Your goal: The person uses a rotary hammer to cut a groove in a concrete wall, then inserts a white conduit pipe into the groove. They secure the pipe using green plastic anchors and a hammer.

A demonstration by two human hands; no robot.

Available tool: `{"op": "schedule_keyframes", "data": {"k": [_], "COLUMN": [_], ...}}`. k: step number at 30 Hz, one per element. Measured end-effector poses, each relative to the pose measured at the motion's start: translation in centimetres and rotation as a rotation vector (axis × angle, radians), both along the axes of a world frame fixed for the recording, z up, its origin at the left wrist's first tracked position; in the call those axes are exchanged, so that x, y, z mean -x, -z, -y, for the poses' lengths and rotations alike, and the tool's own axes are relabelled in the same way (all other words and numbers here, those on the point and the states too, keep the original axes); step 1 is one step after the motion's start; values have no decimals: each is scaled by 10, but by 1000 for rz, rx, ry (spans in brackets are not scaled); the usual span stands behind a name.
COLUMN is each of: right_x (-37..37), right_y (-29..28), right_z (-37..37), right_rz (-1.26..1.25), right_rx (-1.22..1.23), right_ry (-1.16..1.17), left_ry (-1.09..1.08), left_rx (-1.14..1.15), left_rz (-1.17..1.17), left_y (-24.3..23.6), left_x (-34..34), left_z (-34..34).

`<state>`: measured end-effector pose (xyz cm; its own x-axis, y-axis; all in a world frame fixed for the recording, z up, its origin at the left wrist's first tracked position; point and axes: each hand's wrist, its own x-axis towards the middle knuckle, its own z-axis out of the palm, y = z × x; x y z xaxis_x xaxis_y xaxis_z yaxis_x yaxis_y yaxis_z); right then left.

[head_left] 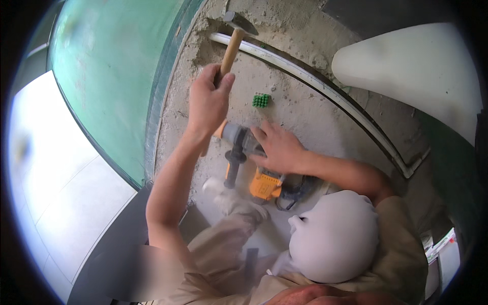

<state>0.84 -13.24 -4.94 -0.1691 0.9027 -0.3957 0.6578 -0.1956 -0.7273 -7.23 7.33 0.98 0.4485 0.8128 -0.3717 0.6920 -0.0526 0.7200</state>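
My left hand (206, 101) grips the wooden handle (232, 51) of a hammer, whose dark metal head (239, 23) is raised at the top of the view. Below it, my right hand (278, 148) spans the housing of an orange-and-grey power drill (265, 184), its fingers gripping near the front. The drill's black side handle (231, 170) points toward me, and part of its front is behind my left wrist. A small block of green round pieces (261, 100) lies on the rough concrete beyond the drill.
A curved white rail (305, 73) crosses the concrete (193, 76). A curved green panel (107, 61) and white tiles (51, 193) are at left, a pale curved panel (401, 68) at upper right. A white shoe (221, 195) and a rounded white object (333, 236) are near my body.
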Motion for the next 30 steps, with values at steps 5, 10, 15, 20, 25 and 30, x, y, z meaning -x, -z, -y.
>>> {"op": "schedule_keyframes", "data": {"k": [5,10,15,20,25,30], "right_x": [32,11,-75,-69,-58,-59], "right_y": [-1,21,29,64,72,73], "right_z": [69,78,23,23,26,24], "right_rz": [-122,-116,253,312,281,296], "right_rx": [38,-290,-548,-732,-691,-666], "right_ry": [-92,34,396,334,348,328], "left_ry": [25,94,89,111,142,102], "left_rx": [-125,-427,-424,-469,-475,-448], "left_rz": [-40,-18,-12,-1,30,26], "left_y": [23,62,67,74,62,59], "left_x": [1,14,13,17,11,10], "left_z": [27,39,42,36,39,38]}}
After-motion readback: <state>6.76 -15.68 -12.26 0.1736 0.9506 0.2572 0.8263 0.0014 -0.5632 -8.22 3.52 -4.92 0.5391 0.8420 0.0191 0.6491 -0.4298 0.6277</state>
